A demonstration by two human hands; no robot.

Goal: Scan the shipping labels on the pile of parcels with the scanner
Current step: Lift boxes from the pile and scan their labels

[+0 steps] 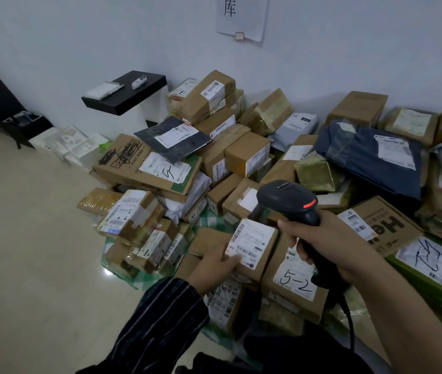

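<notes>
Left hand (211,261) grips a small box (244,248) at the pile's (241,157) front edge, thumb hiding part of its label (250,240). Right hand (330,244) clasps the scanner (292,201) above it; print unreadable.

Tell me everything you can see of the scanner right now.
The scanner is a black, pistol-shaped handheld of matte plastic, with a rounded head and a red light strip glowing on its back. The right hand grips its handle, and a black cable trails down from the base. It is tilted forward, head aimed down at the white label of a small brown box that the left hand holds over the pile. The head hovers just above the box; contact cannot be told.
</notes>
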